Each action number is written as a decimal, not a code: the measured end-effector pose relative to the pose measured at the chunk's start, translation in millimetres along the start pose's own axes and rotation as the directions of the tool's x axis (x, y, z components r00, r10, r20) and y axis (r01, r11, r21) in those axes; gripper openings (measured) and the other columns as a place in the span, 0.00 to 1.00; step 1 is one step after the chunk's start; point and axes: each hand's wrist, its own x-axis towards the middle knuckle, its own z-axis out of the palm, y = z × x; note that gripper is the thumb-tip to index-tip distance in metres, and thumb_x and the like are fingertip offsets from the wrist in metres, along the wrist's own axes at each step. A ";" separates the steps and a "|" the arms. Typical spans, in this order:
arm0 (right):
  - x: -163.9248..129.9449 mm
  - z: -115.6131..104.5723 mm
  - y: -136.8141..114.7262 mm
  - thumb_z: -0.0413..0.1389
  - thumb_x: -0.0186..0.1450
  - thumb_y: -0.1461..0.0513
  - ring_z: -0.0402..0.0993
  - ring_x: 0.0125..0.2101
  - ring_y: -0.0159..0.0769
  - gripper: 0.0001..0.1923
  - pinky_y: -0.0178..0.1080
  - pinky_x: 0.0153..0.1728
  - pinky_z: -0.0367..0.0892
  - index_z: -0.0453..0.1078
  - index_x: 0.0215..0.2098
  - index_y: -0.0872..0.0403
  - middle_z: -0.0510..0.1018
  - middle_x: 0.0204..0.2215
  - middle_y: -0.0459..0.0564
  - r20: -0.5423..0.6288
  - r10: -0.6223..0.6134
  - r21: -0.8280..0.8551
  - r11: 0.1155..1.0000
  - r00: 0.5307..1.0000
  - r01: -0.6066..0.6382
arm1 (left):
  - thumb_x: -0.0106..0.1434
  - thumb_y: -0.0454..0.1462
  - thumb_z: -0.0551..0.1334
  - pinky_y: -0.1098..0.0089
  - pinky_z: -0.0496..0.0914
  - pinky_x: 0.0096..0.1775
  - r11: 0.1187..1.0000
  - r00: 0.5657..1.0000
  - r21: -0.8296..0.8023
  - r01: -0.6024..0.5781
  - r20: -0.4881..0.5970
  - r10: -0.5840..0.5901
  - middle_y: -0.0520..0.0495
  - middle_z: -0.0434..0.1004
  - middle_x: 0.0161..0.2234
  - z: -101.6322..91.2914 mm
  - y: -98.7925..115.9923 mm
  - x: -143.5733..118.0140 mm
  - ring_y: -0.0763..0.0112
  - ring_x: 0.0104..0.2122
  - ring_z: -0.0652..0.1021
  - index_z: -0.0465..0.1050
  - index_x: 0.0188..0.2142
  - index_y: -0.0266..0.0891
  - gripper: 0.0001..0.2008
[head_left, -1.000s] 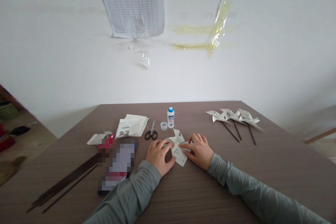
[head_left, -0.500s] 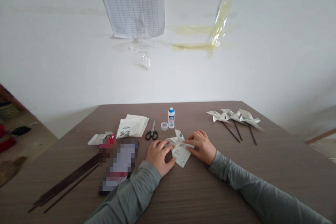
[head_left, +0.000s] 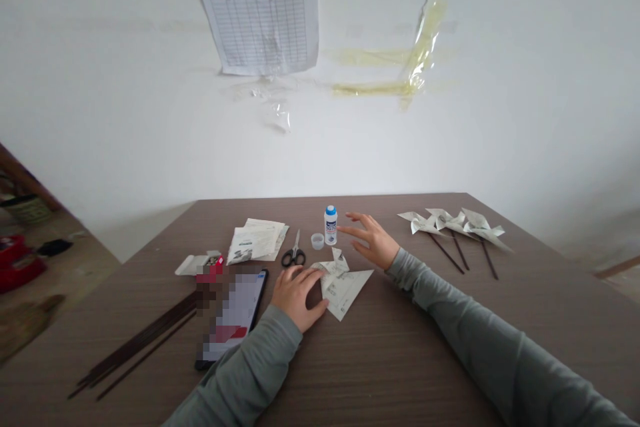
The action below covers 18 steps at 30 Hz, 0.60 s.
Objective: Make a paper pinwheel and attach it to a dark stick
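A partly folded, cut sheet of printed paper (head_left: 345, 292) lies on the table in front of me. My left hand (head_left: 296, 298) rests at its left edge with fingers spread, the fingertips on the paper. Beyond the sheet stands a white glue bottle (head_left: 331, 227) with a blue top. My right hand (head_left: 373, 239) is in the air just right of that bottle, fingers stretched apart and nothing in them. A clear cap (head_left: 317, 241) sits left of the bottle, and scissors (head_left: 293, 255) with black handles lie beside it.
Several paper sheets (head_left: 256, 240) are stacked at the back left. Nearer are a small red-and-white box (head_left: 210, 265), a phone (head_left: 237, 313) and a bundle of dark sticks (head_left: 140, 340). Three paper pinwheels (head_left: 447, 221) on sticks lie at the back right of the table (head_left: 400, 367).
My right hand has let go of the paper and moved up and away to the glue bottle's side. The paper's right flap has opened out. My left hand stays on the sheet.
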 end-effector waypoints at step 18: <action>49.3 31.3 -6.1 0.61 0.72 0.75 0.92 0.64 0.50 0.36 0.56 0.71 0.88 0.94 0.69 0.42 0.91 0.64 0.57 0.007 0.123 0.151 0.981 0.992 -0.123 | 0.73 0.49 0.78 0.36 0.79 0.76 0.997 1.000 0.076 0.005 -0.017 -0.004 0.39 0.94 0.71 -32.0 5.4 -8.2 0.31 0.73 0.85 0.93 0.71 0.53 0.29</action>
